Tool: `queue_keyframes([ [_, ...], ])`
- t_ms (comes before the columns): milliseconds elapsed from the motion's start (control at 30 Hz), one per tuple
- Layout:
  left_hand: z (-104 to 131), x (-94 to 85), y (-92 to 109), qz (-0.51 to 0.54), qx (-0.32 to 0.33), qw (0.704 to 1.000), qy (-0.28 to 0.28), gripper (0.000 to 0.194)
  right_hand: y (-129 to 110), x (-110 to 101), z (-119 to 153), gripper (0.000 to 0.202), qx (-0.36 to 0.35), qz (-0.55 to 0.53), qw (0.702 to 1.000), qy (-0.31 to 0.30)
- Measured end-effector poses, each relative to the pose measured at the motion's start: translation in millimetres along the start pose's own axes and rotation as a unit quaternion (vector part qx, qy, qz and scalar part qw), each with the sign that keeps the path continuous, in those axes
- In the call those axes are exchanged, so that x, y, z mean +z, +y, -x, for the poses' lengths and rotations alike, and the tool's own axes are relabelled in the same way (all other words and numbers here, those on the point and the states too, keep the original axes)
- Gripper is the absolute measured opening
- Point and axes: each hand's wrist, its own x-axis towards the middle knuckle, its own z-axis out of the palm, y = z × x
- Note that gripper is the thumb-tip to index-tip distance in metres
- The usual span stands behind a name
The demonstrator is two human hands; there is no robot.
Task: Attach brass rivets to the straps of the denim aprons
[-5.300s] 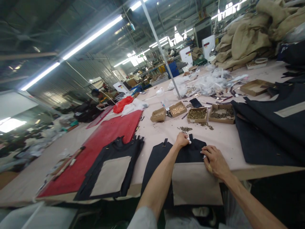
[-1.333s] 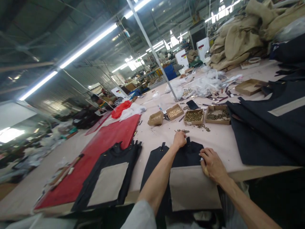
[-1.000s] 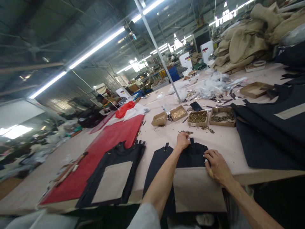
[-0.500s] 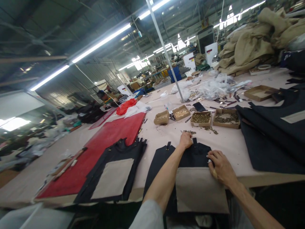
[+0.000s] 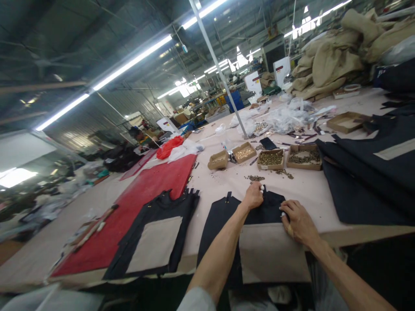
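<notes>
One dark cloth piece with a square tan patch [image 5: 275, 237] lies at five o'clock. Press it flat with your right hand [image 5: 297, 219] and left hand [image 5: 253, 196]; your fingers bend, but I can't tell if they pinch.

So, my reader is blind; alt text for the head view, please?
A person's left hand and right hand touch a dark fabric piece with a beige rectangular panel, overhanging a pale table; brown cardboard boxes of small metallic pieces stand beyond.
</notes>
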Motion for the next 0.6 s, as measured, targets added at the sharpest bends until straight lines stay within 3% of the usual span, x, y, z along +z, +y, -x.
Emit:
queue_keyframes([
  [133, 12, 13.1, 3, 0.053, 0.019, 0.998, -0.012, 0.029, 1, 1, 1, 0.035, 0.002, 0.002, 1.000, 0.005],
  [333, 7, 22.4, 1, 0.066, -0.023, 0.998, -0.005, 0.025, 3, 2, 2, 0.035, -0.005, -0.004, 1.000, 0.004],
  [600, -25, 19.3, -8, 0.128, -0.208, 0.969, -0.039, 0.017, 4, 1, 3, 0.034, -0.002, -0.009, 1.000, 0.004],
])
